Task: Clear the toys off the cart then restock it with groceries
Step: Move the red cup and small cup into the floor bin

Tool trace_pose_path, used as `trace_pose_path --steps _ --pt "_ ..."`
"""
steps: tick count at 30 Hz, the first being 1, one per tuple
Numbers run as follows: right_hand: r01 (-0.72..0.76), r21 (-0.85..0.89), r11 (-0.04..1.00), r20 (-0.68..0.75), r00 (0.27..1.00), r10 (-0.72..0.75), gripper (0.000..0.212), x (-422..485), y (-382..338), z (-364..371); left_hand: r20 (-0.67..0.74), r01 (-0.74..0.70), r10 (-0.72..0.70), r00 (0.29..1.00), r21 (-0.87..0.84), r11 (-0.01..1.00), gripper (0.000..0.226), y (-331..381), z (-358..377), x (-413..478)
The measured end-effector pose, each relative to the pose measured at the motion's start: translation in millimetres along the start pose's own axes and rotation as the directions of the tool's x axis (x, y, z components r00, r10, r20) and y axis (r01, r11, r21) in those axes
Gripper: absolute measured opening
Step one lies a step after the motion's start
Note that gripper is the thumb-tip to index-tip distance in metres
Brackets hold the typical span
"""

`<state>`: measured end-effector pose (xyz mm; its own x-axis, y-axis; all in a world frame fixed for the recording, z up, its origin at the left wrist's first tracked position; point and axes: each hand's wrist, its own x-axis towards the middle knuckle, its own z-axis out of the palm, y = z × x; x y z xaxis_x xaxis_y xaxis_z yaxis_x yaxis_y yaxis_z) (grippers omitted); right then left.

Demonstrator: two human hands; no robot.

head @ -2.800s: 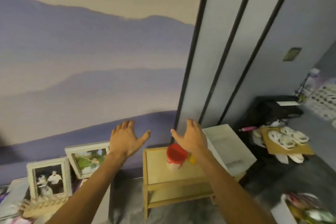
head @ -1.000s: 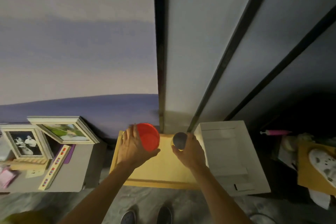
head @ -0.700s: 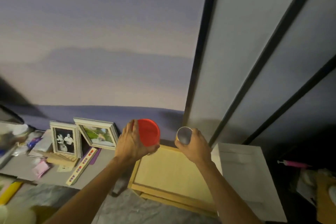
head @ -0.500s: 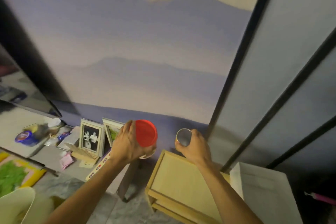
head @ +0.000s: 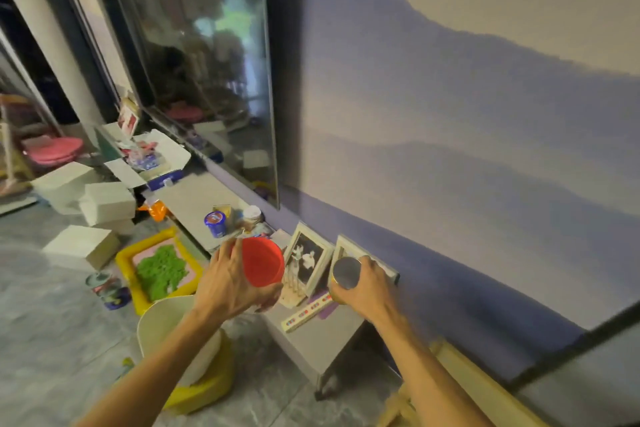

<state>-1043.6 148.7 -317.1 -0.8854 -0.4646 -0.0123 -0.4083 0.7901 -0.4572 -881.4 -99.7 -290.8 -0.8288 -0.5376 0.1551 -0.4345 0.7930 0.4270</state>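
Note:
My left hand (head: 227,284) grips a container with a round red lid (head: 262,262), held in the air above the low grey console. My right hand (head: 369,284) is closed around a small yellow can with a grey metal top (head: 344,273), also held up. The wooden cart (head: 464,388) shows only as a pale wood corner at the bottom right, below my right forearm. Both items are well left of the cart.
A low grey console (head: 311,333) holds two photo frames (head: 308,262), a strip toy and jars. A TV (head: 207,55) hangs on the wall. On the floor lie a white tub on a yellow base (head: 180,347), a yellow tray with green stuff (head: 159,269), and white boxes (head: 104,204).
I lifted the red-lidded container and the can off the cart top. The view has swung left, so the cart slid to the bottom right and the TV and floor toys came into sight.

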Motion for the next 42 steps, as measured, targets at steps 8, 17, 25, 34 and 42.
trace_pose_path --steps 8,17,25,34,42 --pt "0.17 0.025 0.985 0.142 0.975 -0.172 0.093 41.0 -155.6 89.3 -0.07 0.214 -0.209 0.975 0.064 0.975 0.142 -142.4 -52.6 0.2" --pt "0.332 0.051 0.942 0.329 0.885 -0.33 0.087 109.0 -262.4 190.8 -0.097 0.386 -0.381 0.92 0.044 0.921 0.136 -253.5 -48.9 30.9" --pt "0.383 0.057 0.922 0.569 0.746 -0.345 0.082 176.2 -304.0 328.2 -0.008 0.562 -0.562 0.827 0.026 0.827 0.132 -349.3 12.6 72.6" --pt "0.294 -0.002 0.956 0.761 0.62 -0.19 0.097 211.8 -286.4 490.1 0.184 0.687 -0.674 0.715 -0.006 0.727 0.142 -449.0 138.9 89.9" --pt "0.322 -0.126 0.938 0.785 0.611 -0.104 0.086 205.3 -240.0 601.7 0.379 0.617 -0.607 0.699 0.11 0.779 0.165 -499.7 260.5 76.1"
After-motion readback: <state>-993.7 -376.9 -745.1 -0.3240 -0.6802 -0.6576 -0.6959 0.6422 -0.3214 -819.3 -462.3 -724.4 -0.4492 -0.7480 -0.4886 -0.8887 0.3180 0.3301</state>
